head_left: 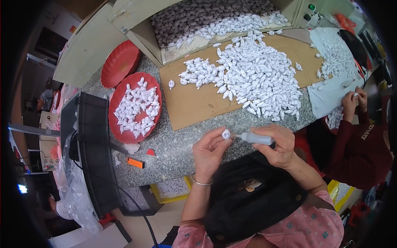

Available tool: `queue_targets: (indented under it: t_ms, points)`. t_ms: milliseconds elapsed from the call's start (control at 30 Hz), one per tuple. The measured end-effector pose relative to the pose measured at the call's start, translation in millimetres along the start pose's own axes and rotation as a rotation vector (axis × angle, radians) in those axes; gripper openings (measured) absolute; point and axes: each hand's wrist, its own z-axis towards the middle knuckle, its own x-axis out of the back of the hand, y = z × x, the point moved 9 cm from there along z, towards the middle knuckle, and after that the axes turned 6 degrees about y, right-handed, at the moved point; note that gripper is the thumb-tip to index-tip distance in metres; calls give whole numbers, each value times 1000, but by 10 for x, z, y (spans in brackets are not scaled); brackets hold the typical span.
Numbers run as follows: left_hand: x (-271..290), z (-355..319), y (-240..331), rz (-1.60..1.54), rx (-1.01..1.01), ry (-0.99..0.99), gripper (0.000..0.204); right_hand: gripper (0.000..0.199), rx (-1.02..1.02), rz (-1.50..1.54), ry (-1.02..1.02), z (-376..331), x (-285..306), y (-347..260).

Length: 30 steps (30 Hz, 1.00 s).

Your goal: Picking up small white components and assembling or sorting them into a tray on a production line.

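The squeeze bottle point(255, 138) lay nearly level in the closed right hand point(280, 146), its long axis running left to right and its nozzle pointing left at the small white piece point(226, 134). The left hand point(209, 153) pinched that piece between its fingertips, above the speckled surface point(178, 151). Beyond, a cardboard sheet point(190, 103) carried a heap of white pieces point(252, 76); a red plate point(134, 107) held more.

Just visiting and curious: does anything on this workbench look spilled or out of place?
Mostly tidy. One small white piece lies alone on the cardboard sheet, apart from the big pile. An orange lighter-like item sits near the granite counter's edge.
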Motion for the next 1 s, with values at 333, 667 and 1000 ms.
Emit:
queue_targets:
  t_ms: [333, 667, 1000]
  points:
    - [21, 23, -27, 13, -27, 19, 35, 28, -32, 11, -38, -6, -26, 11]
    - [20, 42, 32, 88, -131, 7, 34, 27, -3, -7, -52, 33, -30, -21]
    - [101, 57, -16, 110, -93, 57, 31, 25, -28, -18, -26, -32, 38, 53]
